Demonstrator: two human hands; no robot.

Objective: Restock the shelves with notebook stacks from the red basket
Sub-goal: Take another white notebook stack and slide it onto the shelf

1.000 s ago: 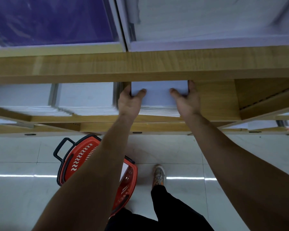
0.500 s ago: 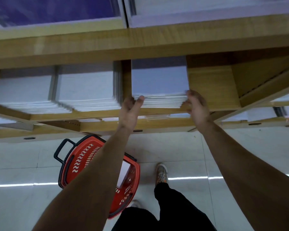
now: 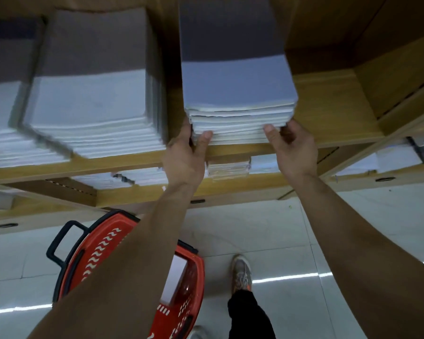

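Observation:
A stack of pale blue notebooks [image 3: 238, 89] lies on the wooden shelf [image 3: 328, 113], its front edge near the shelf lip. My left hand [image 3: 184, 155] holds the stack's front left corner, thumb on the front face and fingers along the left side. My right hand [image 3: 291, 148] holds the front right corner, thumb on the front and fingers curled at the side. The red basket [image 3: 96, 253] with black handles stands on the floor below my left arm. One white notebook [image 3: 175, 277] shows inside it; my arm hides the rest.
Two taller notebook stacks [image 3: 91, 99] fill the shelf to the left. Bare shelf board lies to the right, up to a wooden divider [image 3: 397, 77]. Lower shelves [image 3: 230, 167] hold more paper. My shoe [image 3: 241, 272] is on the tiled floor beside the basket.
The stack went from being held in both hands to lying on the shelf. My hands slid back from its sides to its front corners. My head moved closer to the shelf.

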